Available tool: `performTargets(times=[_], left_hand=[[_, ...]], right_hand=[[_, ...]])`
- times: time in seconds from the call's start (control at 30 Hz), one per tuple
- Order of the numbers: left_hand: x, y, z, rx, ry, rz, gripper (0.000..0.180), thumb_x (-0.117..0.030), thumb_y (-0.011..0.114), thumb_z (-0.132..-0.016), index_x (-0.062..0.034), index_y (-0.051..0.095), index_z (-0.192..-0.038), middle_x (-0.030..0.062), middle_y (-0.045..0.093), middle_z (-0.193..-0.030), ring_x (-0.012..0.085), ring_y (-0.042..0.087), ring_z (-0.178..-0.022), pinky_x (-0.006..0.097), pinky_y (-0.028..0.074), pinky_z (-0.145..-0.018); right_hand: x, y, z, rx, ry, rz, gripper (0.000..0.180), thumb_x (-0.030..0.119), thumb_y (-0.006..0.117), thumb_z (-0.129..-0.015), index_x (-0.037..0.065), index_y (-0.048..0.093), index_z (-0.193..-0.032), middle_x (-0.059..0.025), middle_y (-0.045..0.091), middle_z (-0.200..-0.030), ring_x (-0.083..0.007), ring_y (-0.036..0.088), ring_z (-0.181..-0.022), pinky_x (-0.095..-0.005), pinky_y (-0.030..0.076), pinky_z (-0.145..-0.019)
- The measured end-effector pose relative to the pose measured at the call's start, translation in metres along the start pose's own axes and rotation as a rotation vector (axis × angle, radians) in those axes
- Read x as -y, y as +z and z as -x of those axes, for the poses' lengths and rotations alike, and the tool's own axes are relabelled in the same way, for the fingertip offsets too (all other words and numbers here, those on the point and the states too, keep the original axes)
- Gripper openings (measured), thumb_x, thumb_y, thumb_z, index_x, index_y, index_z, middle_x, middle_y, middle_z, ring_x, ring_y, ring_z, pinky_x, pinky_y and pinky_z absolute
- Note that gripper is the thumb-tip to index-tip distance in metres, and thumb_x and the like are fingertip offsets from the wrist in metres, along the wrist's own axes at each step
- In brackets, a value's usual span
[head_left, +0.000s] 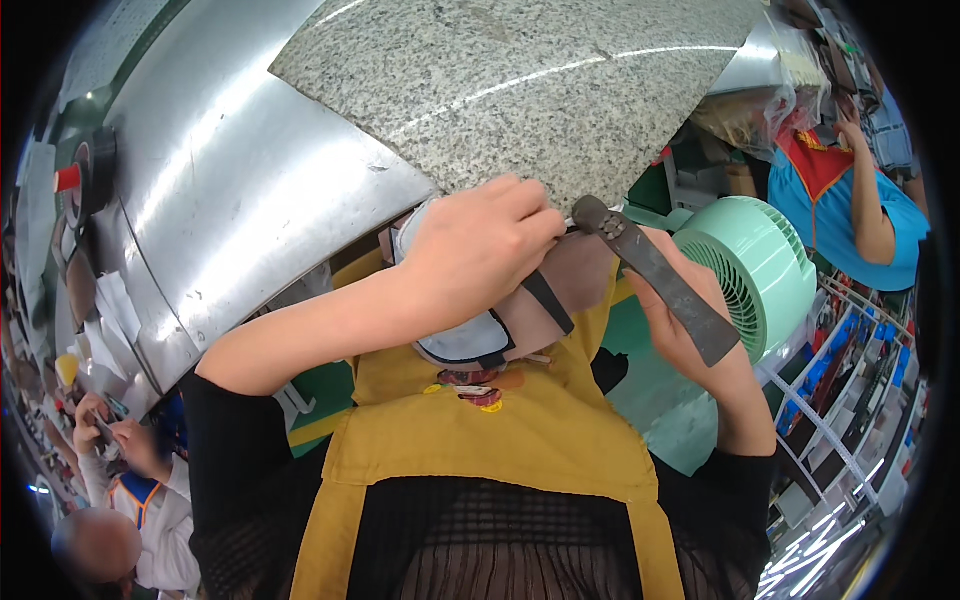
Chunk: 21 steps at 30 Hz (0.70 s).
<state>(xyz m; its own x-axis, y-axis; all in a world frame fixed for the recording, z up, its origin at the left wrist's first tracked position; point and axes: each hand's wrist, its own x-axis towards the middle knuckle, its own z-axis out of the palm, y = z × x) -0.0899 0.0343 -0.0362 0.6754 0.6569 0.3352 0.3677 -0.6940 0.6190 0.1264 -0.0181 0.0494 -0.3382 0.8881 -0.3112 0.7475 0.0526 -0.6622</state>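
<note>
My right hand (680, 300) is closed around a hammer with a dark metal head (665, 285). The head has a round face at one end and a flat, wide end at the other; the handle is hidden by the hand. With bent fingers, my left hand (490, 240) grips a mauve, leather-like piece (580, 275) at the near corner of a speckled granite slab (560, 110). Light blue, dark-edged parts (470, 340) show beneath the left hand. The hammer's round face is beside the left fingers, over the mauve piece. My left hand hides much of the work.
A shiny metal tabletop (240, 190) lies left of the slab, with a black tape roll (95, 175) at its far left. A mint-green fan (750, 270) stands close to my right hand. Co-workers sit at right (850, 210) and lower left (150, 500). A rack (840, 390) stands at right.
</note>
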Motion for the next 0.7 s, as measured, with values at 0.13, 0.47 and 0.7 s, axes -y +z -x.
performTargets(times=[0.13, 0.47, 0.7], left_hand=[[0.001, 0.003, 0.003, -0.027, 0.129, -0.127, 0.021, -0.006, 0.065, -0.067, -0.0081, 0.063, -0.088, 0.0018, 0.052, -0.078, 0.0174, 0.055, -0.069, 0.030, 0.046, -0.053], [0.004, 0.006, 0.005, -0.076, 0.162, -0.119, 0.019, -0.007, 0.061, -0.067, -0.0079, 0.059, -0.086, 0.0022, 0.052, -0.080, 0.0172, 0.053, -0.067, 0.029, 0.044, -0.052], [0.003, 0.005, 0.007, -0.064, 0.141, -0.127, 0.018, -0.007, 0.061, -0.067, -0.0085, 0.058, -0.085, 0.0023, 0.052, -0.080, 0.0181, 0.054, -0.070, 0.029, 0.045, -0.053]], right_hand=[[-0.002, -0.001, 0.003, -0.066, -0.011, -0.159, 0.032, 0.007, 0.052, -0.091, 0.000, 0.049, -0.122, -0.0104, 0.056, -0.082, -0.0209, 0.051, -0.071, -0.0304, 0.044, -0.065], [0.004, -0.005, 0.008, -0.058, -0.057, -0.052, 0.048, -0.003, 0.055, -0.078, 0.005, 0.048, -0.125, -0.0187, 0.060, -0.107, -0.0386, 0.061, -0.092, -0.0372, 0.051, -0.074], [-0.002, -0.002, 0.009, 0.001, -0.125, -0.015, 0.052, 0.008, 0.059, -0.076, 0.001, 0.044, -0.125, -0.0180, 0.058, -0.109, -0.0356, 0.061, -0.093, -0.0400, 0.050, -0.071]])
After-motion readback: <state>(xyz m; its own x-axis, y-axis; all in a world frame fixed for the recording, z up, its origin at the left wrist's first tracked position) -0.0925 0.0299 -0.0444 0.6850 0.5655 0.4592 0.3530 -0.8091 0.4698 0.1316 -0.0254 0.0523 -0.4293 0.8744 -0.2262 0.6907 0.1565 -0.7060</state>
